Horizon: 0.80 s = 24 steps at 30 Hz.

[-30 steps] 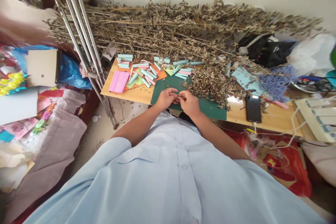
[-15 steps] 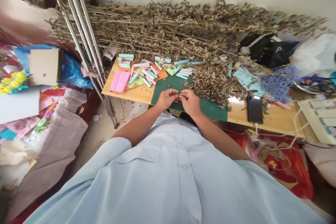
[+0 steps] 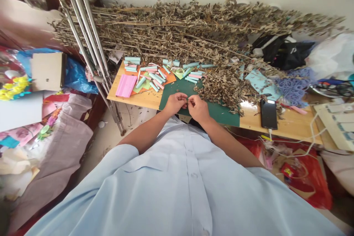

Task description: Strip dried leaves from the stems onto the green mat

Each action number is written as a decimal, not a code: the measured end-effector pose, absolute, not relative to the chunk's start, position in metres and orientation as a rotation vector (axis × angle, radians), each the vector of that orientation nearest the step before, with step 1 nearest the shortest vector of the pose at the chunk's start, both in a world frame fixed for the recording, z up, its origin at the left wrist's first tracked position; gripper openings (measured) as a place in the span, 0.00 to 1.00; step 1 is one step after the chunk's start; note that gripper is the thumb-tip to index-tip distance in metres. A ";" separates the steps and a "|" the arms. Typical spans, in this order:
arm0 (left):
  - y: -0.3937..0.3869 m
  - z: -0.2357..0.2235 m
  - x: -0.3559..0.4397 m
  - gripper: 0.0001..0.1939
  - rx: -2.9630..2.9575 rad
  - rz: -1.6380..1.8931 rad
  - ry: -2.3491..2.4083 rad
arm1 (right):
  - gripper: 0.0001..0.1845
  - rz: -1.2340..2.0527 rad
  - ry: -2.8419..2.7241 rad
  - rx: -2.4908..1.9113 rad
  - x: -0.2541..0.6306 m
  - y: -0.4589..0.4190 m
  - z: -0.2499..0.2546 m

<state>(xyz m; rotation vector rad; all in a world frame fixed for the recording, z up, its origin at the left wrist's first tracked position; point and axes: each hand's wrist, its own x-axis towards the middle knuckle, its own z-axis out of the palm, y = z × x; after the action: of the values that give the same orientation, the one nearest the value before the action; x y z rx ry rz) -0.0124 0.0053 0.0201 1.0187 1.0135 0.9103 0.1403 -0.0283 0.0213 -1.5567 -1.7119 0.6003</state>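
My left hand (image 3: 177, 103) and my right hand (image 3: 198, 107) meet over the front edge of a green mat (image 3: 223, 115). Fingers on both hands are curled in a pinch, fingertips almost touching. Whatever lies between them is too small and too covered to name. Right of my right hand, a heap of dry crumpled leaves (image 3: 225, 88) covers part of the mat. Beyond and left of my hands lie several rolled paper tubes (image 3: 157, 78) in light blue and pink, on orange and green paper sheets. A folded pink paper (image 3: 126, 85) is at the table's left end.
Long bundles of dried leafy stems (image 3: 166, 25) line the wall side of the wooden table (image 3: 149, 103). Metal crutches (image 3: 88, 37) lean at the left. A phone (image 3: 269, 114) with a cable, purple yarn (image 3: 294, 86) and a light blue packet (image 3: 262, 84) occupy the right.
My right hand's fingers have shifted slightly left and closed nearer to my left fingertips. The left hand, the tubes and the leaves look the same.
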 end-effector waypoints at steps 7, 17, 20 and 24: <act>0.006 0.023 -0.013 0.13 0.943 0.927 0.998 | 0.11 1.018 -1.202 -1.466 0.142 -0.018 0.011; 0.006 0.021 -0.009 0.09 0.895 0.931 1.053 | 0.12 0.547 -1.736 -1.469 0.145 -0.032 0.018; 0.006 0.022 -0.008 0.09 0.894 0.932 1.066 | 0.12 0.423 -1.869 -1.513 0.145 -0.033 0.021; 0.005 0.024 -0.008 0.11 0.895 0.907 1.085 | 0.11 0.279 -2.034 -1.562 0.145 -0.032 0.023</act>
<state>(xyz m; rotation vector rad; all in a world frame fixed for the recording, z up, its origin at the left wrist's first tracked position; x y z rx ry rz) -0.0083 0.0055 0.0241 0.8949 1.0849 0.9073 0.1454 -0.0315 0.0234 -1.5616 -2.0341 0.2785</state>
